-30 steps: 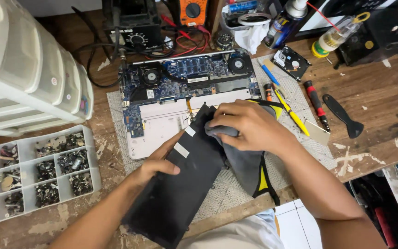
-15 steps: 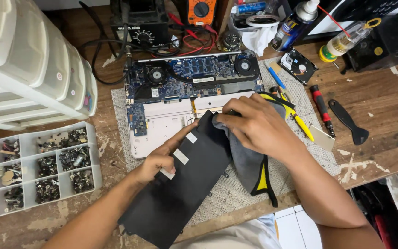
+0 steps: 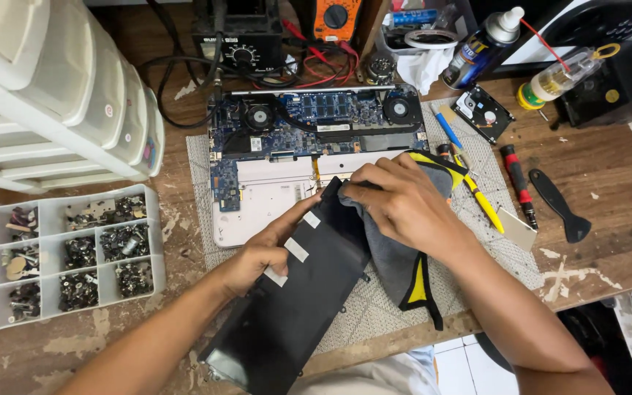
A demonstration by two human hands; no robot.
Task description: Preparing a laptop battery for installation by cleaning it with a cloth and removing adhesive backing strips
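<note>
Scarred wooden workbench (image 3: 608, 212) fills the view, crowded with repair gear around an opened laptop (image 3: 309, 157) that lies on a pale grid mat (image 3: 491, 249), its blue circuit board and two fans exposed. Slanting from the laptop's lower edge toward the person's lap is a long flat black panel (image 3: 294, 307), probably a battery pack, with white tape strips on its face. The left hand (image 3: 261, 252) grips the panel's left edge, fingers curled over its top face. The right hand (image 3: 404, 205) presses a grey cloth with yellow trim (image 3: 396, 256) against the panel's upper end, fingers bunched together over the fabric.

The panel's lower end hangs past the bench edge, so a loosened grip could let it slide off toward the floor. Hard rubbing could peel the tape strips, and the cloth's loose edge lies near the bare board, where it could snag a connector. The open tray of sorted screws (image 3: 67, 256) sits just beside the left forearm and could be knocked.

Whatever lies beneath the cloth is hidden, as are the right fingertips. The panel's lower corner is cut off by the frame, and its underside cannot be seen. Whether any cable joins the panel to the laptop cannot be told.
</note>
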